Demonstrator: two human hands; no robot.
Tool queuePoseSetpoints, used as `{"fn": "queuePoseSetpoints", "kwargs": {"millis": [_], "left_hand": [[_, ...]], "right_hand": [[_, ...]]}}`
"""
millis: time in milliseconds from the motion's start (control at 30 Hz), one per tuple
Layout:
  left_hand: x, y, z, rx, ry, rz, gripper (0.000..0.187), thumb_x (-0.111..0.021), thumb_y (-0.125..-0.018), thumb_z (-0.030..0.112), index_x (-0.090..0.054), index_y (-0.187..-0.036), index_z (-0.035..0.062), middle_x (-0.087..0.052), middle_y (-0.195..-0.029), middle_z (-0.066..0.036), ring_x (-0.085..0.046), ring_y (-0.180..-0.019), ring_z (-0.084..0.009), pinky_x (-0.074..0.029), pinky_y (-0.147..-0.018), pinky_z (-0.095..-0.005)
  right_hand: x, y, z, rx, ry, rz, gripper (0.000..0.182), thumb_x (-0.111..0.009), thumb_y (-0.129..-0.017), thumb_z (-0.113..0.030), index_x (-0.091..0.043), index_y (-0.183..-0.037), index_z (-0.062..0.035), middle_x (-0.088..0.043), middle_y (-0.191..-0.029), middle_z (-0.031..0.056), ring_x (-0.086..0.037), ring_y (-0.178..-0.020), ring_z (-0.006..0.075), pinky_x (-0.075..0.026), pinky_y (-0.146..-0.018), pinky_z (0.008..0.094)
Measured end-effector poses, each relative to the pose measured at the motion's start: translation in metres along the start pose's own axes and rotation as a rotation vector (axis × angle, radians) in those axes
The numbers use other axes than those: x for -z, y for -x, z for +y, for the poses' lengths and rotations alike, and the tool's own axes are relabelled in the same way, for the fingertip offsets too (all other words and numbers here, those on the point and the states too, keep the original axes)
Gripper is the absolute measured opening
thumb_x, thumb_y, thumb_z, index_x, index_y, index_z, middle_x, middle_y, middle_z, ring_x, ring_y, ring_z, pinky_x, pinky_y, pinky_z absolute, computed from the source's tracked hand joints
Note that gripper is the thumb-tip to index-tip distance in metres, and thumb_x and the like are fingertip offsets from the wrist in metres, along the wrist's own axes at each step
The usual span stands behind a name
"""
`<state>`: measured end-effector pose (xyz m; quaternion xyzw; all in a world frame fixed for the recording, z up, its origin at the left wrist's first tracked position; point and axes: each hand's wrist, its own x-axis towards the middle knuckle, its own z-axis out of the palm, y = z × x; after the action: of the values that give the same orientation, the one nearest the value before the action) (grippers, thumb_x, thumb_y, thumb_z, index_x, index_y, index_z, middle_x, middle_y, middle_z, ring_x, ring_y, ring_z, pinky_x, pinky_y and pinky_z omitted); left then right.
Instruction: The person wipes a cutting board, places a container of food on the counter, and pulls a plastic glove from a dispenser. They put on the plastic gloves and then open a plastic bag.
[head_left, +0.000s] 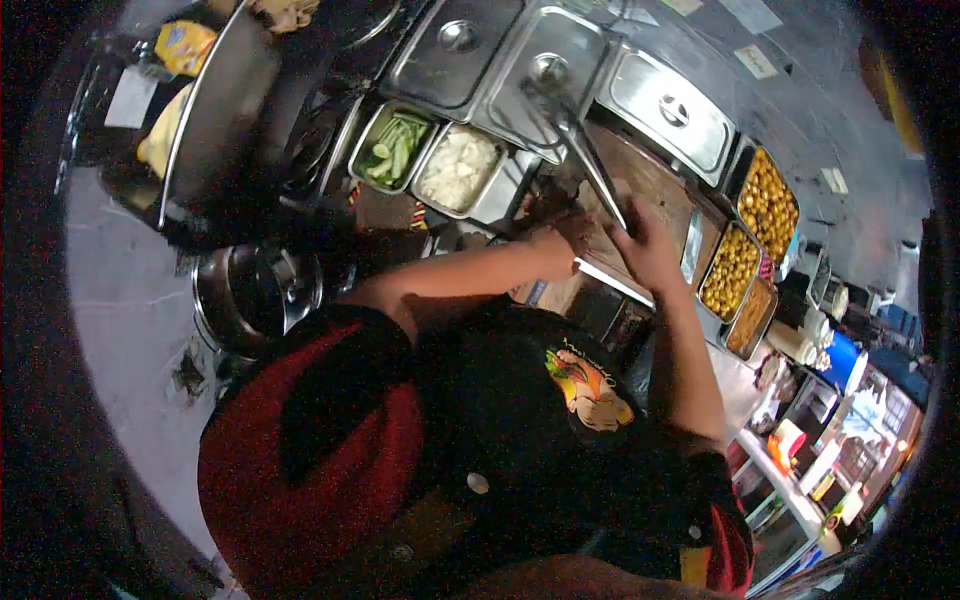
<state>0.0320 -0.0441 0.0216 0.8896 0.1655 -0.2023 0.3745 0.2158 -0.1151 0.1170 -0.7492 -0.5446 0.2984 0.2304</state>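
My right hand (648, 247) is closed around the handle of metal tongs (597, 172). The blurred far end of the tongs reaches over a lidded steel pan (583, 45). My left hand (565, 238) is low over the near edge of a brown board (640, 160). Its fingers are in shadow, and I cannot make out what they touch. Left of that hand are a steel pan of chopped white onion (458, 172) and a pan of green cucumber pieces (398, 148).
Another lidded pan (455, 45) stands at the back, and a steel lid (675, 110) lies right of the board. Pans of small round yellow-brown food (768, 205) stand at the right. A steel pot (240, 300) and a large dark pan (225, 100) are at the left.
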Motion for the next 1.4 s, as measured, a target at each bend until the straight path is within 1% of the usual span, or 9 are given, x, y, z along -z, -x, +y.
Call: {"fn": "queuePoseSetpoints", "kwargs": {"millis": [333, 533, 667, 733, 900, 1000, 1100, 1267, 1400], "left_hand": [[0.008, 0.034, -0.022, -0.165, 0.185, 0.463, 0.023, -0.066, -0.081, 0.029, -0.072, -0.093, 0.0104, -0.07, -0.105, -0.016, -0.067, -0.098, -0.0382, -0.051, -0.093, -0.0472], [-0.031, -0.004, -0.051, -0.136, 0.352, 0.447, 0.025, -0.067, -0.086, 0.026, -0.071, -0.102, 0.0065, -0.067, -0.114, -0.019, -0.062, -0.11, -0.0373, -0.048, -0.097, -0.0497], [-0.045, -0.012, -0.068, -0.216, 0.344, 0.549, 0.028, -0.067, -0.086, 0.025, -0.07, -0.106, 0.006, -0.065, -0.118, -0.02, -0.06, -0.114, -0.0378, -0.047, -0.099, -0.0494], [-0.05, -0.014, -0.071, -0.223, 0.324, 0.552, 0.029, -0.067, -0.087, 0.025, -0.07, -0.109, 0.0057, -0.064, -0.12, -0.02, -0.059, -0.116, -0.038, -0.046, -0.1, -0.0492], [-0.048, -0.007, -0.061, -0.33, 0.262, 0.662, 0.033, -0.067, -0.087, 0.025, -0.069, -0.113, 0.0051, -0.062, -0.124, -0.021, -0.056, -0.12, -0.0385, -0.045, -0.102, -0.0489], [-0.005, 0.015, -0.031, 0.095, 0.094, 0.192, 0.043, -0.067, -0.088, 0.024, -0.062, -0.125, 0.003, -0.054, -0.136, -0.023, -0.048, -0.13, -0.0407, -0.042, -0.107, -0.0479], [0.008, 0.049, -0.029, 0.049, 0.052, 0.349, 0.049, -0.068, -0.086, 0.021, -0.059, -0.13, 0.0002, -0.048, -0.144, -0.021, -0.047, -0.132, -0.0412, -0.041, -0.11, -0.0486], [0.017, 0.045, -0.026, 0.096, -0.109, 0.33, 0.062, -0.069, -0.085, 0.02, -0.05, -0.14, -0.0021, -0.037, -0.155, -0.025, -0.04, -0.14, -0.0428, -0.037, -0.116, -0.0457], [0.015, 0.05, -0.048, 0.075, -0.065, 0.308, 0.07, -0.068, -0.086, 0.019, -0.042, -0.145, -0.0054, -0.028, -0.16, -0.028, -0.038, -0.143, -0.0446, -0.037, -0.117, -0.0439]], "right_hand": [[-0.081, -0.207, -0.192, 0.532, 0.184, -0.32, 0.046, -0.075, -0.088, -0.031, -0.062, -0.125, -0.007, -0.072, -0.103, 0.0213, -0.07, -0.094, 0.039, -0.055, -0.082, 0.0456], [-0.197, -0.31, -0.261, 0.807, 0.446, -0.514, 0.044, -0.061, -0.086, -0.046, -0.076, -0.098, -0.0066, -0.074, -0.097, 0.0202, -0.07, -0.091, 0.0376, -0.055, -0.082, 0.0516], [-0.171, -0.275, -0.288, 0.495, 0.303, -0.361, 0.058, -0.058, -0.09, -0.057, -0.074, -0.106, -0.0033, -0.071, -0.107, 0.0237, -0.068, -0.105, 0.043, -0.053, -0.092, 0.0531], [-0.115, -0.213, -0.264, 0.515, 0.066, -0.05, 0.049, -0.063, -0.091, -0.045, -0.067, -0.12, -0.0056, -0.066, -0.116, 0.0208, -0.063, -0.111, 0.04, -0.052, -0.093, 0.0515], [-0.079, -0.106, -0.09, 0.459, -0.018, 0.35, 0.024, -0.069, -0.081, -0.024, -0.063, -0.095, -0.0052, -0.06, -0.09, 0.0182, -0.061, -0.091, 0.0396, -0.05, -0.081, 0.0507], [-0.071, -0.041, 0.014, -0.046, 0.313, 0.302, 0.034, -0.071, -0.078, -0.023, -0.062, -0.105, -0.006, -0.058, -0.108, 0.0159, -0.059, -0.1, 0.0366, -0.05, -0.082, 0.0484], [-0.09, -0.011, 0.043, 0.003, 0.445, 0.094, 0.035, -0.064, -0.086, -0.024, -0.064, -0.115, -0.0042, -0.058, -0.12, 0.0177, -0.057, -0.11, 0.0391, -0.05, -0.086, 0.0512], [-0.091, -0.005, 0.08, -0.032, 0.071, 0.322, 0.029, -0.059, -0.091, -0.02, -0.06, -0.114, -0.0024, -0.065, -0.101, 0.0252, -0.064, -0.097, 0.0453, -0.051, -0.085, 0.054], [-0.024, 0.048, 0.106, -0.504, -0.164, 0.785, 0.027, -0.055, -0.1, -0.028, -0.057, -0.11, -0.0029, -0.066, -0.098, 0.0274, -0.064, -0.092, 0.0465, -0.051, -0.084, 0.0514]]}}
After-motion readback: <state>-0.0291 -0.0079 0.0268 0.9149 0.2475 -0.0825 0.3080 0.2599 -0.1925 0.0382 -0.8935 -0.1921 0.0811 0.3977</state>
